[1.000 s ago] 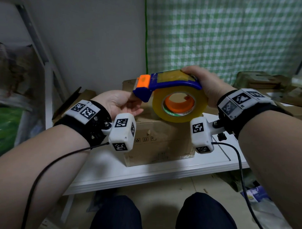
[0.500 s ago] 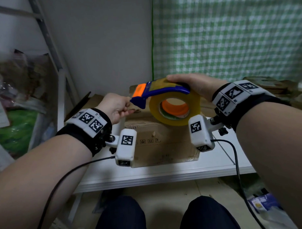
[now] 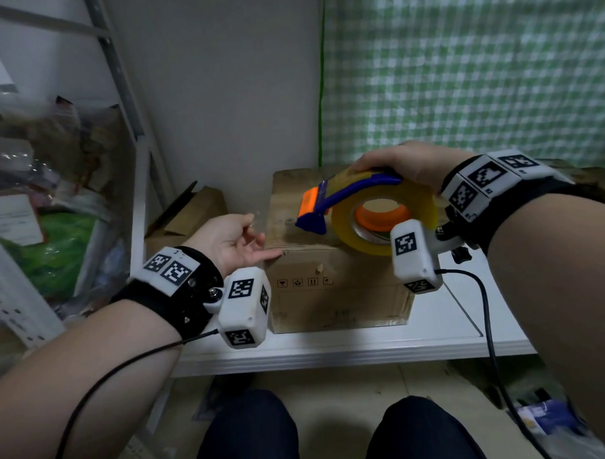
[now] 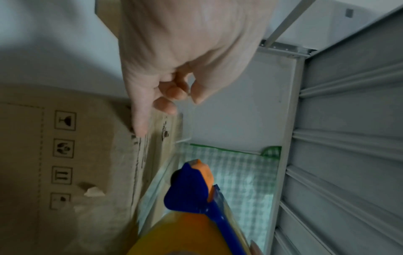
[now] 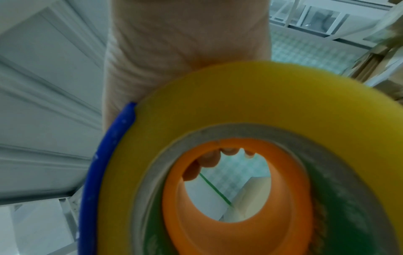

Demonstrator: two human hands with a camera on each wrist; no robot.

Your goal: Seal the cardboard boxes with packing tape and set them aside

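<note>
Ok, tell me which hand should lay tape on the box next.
Right hand: it already grips the blue-and-orange tape dispenser above the brown cardboard box. The left hand holds nothing, one finger at the box's near-left top edge.

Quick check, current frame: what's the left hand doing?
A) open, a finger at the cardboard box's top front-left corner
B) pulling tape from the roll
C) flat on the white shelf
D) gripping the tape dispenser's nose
A: the left hand is open with a finger at the top front-left corner of the cardboard box, apart from the tape dispenser, which the right hand grips alone.
</note>
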